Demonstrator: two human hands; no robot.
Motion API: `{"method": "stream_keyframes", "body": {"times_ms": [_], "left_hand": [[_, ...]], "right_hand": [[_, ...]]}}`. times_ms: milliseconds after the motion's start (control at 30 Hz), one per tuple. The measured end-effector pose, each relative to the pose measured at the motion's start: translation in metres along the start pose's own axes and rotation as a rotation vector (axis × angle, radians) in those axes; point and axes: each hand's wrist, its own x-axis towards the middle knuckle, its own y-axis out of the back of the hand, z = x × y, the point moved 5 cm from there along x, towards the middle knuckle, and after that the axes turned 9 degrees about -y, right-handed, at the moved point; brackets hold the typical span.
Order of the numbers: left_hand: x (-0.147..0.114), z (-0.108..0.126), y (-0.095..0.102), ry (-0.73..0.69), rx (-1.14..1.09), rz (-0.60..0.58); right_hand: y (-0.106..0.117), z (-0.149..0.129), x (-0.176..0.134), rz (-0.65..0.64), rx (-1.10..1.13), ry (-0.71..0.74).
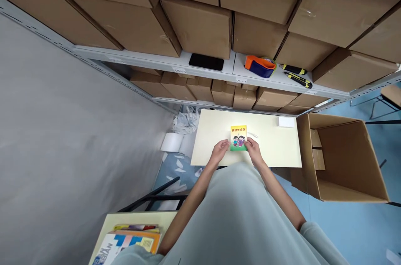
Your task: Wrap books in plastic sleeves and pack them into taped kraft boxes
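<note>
A small booklet [238, 136] with a yellow and green cover, Chinese characters and two cartoon children faces up over the cream table. At its lower right edge, my right hand [253, 149] grips it between thumb and fingers. My left hand [220, 149] is closed at the booklet's left edge, fingertips against it. Just right of the booklet, a thin pale item [252, 135] lies on the table [275, 148]; its kind is unclear.
A white box or paper stack [286, 122] sits at the table's right end, beside a large open carton [347, 160]. Ahead, a shelf [232, 73] carries cartons, a black phone [206, 62] and cutters [298, 80]. Books [130, 244] lie lower left; paper scraps [185, 121] litter the left.
</note>
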Motion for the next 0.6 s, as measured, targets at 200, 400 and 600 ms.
{"method": "stream_keyframes", "body": {"times_ms": [200,400,600], "left_hand": [[-0.006,0.004,0.014,-0.025,-0.068,-0.089],[-0.014,0.015,0.034,-0.091,-0.054,-0.087],[-0.018,0.022,0.044,-0.127,-0.052,-0.129]], "right_hand": [[-0.008,0.005,-0.003,0.051,-0.082,-0.003],[-0.019,0.01,-0.015,0.088,-0.242,0.047],[-0.026,0.013,-0.03,0.117,-0.222,0.05]]}}
